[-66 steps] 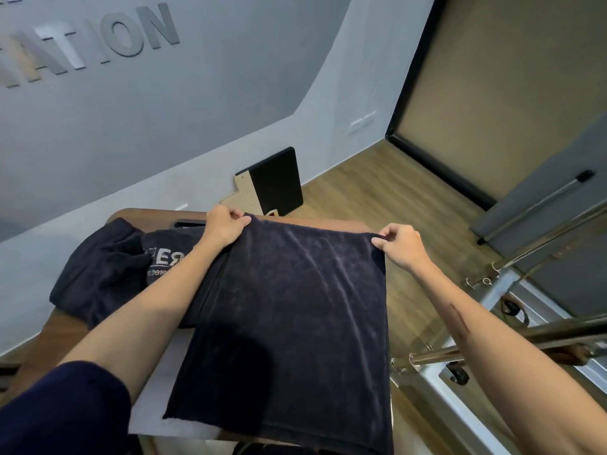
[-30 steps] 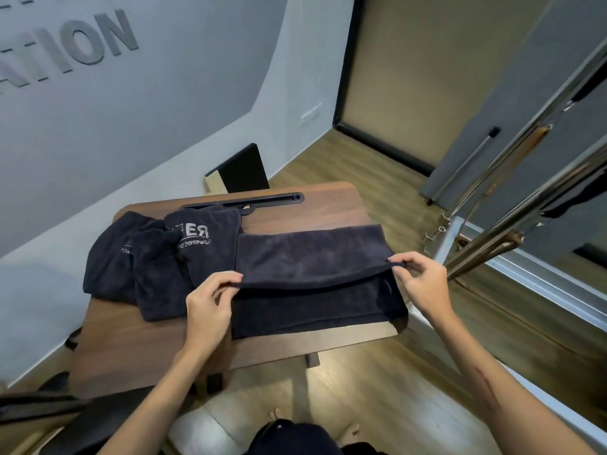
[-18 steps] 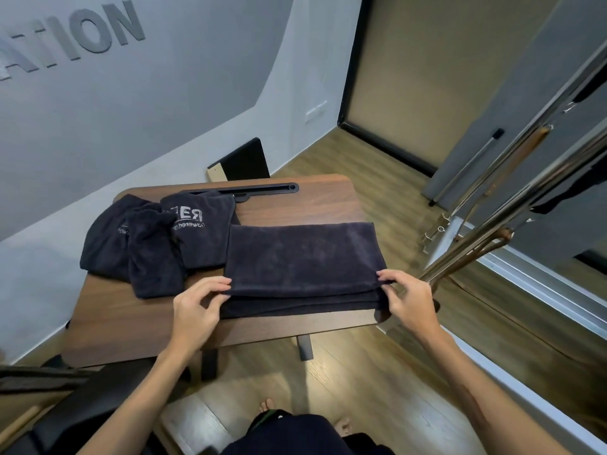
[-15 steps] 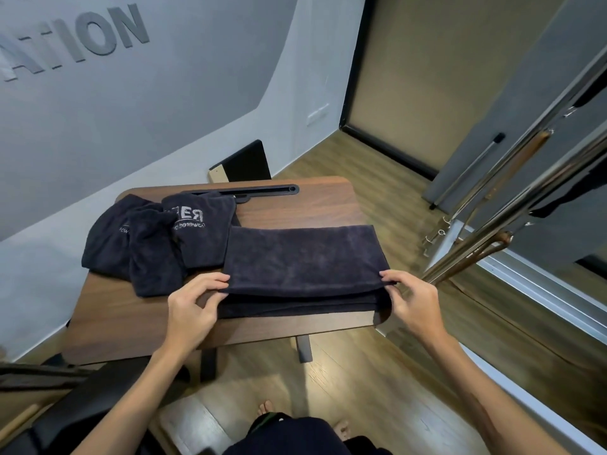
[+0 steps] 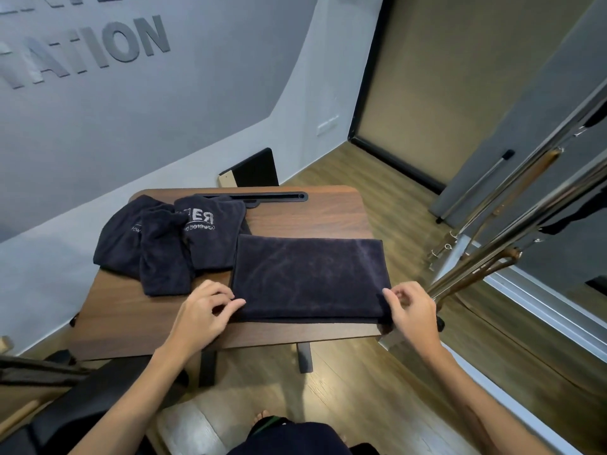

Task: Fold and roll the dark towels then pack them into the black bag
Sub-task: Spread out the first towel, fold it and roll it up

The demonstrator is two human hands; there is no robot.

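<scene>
Since 0.5 s ago both hands slid to the folded towel's (image 5: 308, 277) near corners. Left hand (image 5: 205, 315) & right hand (image 5: 412, 310) pinch its edge, towel flat on table (image 5: 131, 323), beside loose towels (image 5: 170, 238).

A small wooden table (image 5: 315, 216) with a dark walnut-coloured top and rounded corners stands on a wood-plank floor (image 5: 377, 382). A long black slot (image 5: 262, 196) runs along its far edge. On the right half of the top lies 1 dark towel (image 5: 308, 277), folded into a flat, wide rectangle, its near edge close to the table's near edge and its right end reaching the table's right side. On the left half sits a loose heap of dark towels (image 5: 167, 241), with pale lettering on the cloth.
</scene>
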